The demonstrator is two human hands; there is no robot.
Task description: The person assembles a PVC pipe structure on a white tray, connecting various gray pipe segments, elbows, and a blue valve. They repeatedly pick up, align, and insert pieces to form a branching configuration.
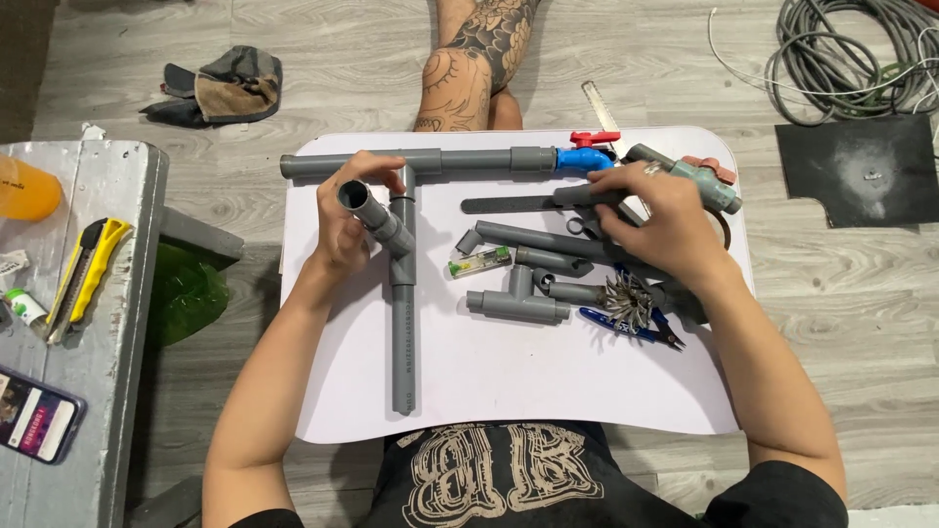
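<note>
Here the person is sitting on the floor with a small white lap table (pixel 509 391) across the knees, and both hands are working over it. The left hand (pixel 350 220) is curling around a short grey pipe piece (pixel 377 217), fingers wrapped on its far side and thumb on the near side, holding it tilted so the open mouth is pointing up and to the left; its lower end is sitting just at the long grey pipe (pixel 404 323) that is running from the middle of the table toward the near edge. That long pipe is joining a tee on a horizontal grey pipe run (pixel 460 160) lying along the far edge, which is ending at the right in a blue valve with a red handle (pixel 587 154). The right hand (pixel 657 220) is resting palm down, fingers loosely bent, on a pile of loose grey pipes and fittings (pixel 548 259) at the right of the table, its fingertips touching a dark pipe length (pixel 528 203); I cannot tell whether it is actually gripping it. Near the wrist, blue-handled pliers (pixel 626 326) and a wire brush head (pixel 626 296) are lying together. At the far left, on a grey bench (pixel 108 293), a yellow utility knife (pixel 86 274) and a phone (pixel 34 416) are lying. Coiled grey cable (pixel 851 54) is lying on the floor at the far right.
</note>
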